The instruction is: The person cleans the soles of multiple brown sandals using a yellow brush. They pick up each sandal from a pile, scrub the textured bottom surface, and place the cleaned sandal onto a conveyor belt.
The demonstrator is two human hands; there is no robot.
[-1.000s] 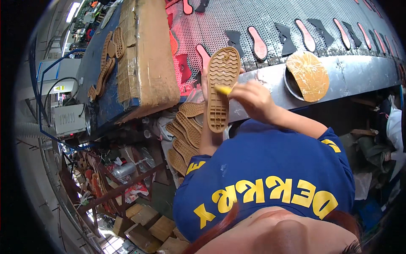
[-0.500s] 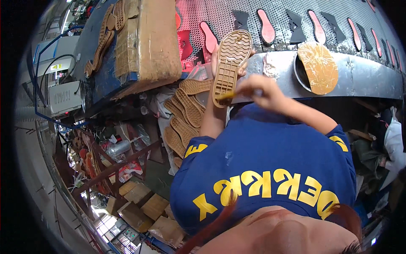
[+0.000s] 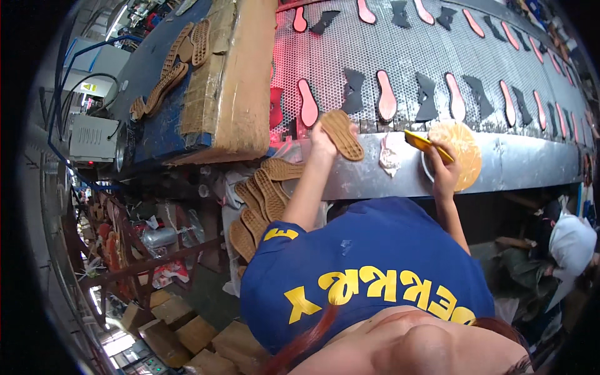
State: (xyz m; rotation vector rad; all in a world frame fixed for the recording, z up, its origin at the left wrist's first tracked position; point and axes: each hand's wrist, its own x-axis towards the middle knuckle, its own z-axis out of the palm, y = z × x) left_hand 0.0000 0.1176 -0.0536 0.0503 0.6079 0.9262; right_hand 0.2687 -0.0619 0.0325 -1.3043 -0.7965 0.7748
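Note:
My left hand grips a tan shoe sole by its side, holding it tilted over the metal ledge. The sole's ridged tread faces up. In my right hand is a slim yellow tool with a dark edge; its exact kind is unclear. That hand is in front of a round pot, partly covered by a tan board wrapped in shiny film. A crumpled whitish lump sits on the ledge between my hands.
Beyond the metal ledge runs a mesh conveyor bearing pink insoles and black cut pieces. Several more soles are stacked left of my left arm. A large cardboard box stands at the left.
My right hand has moved the yellow tool away from the sole, rightward to the pot. My left hand has tilted the sole and brought it lower. The view has shifted, showing more conveyor.

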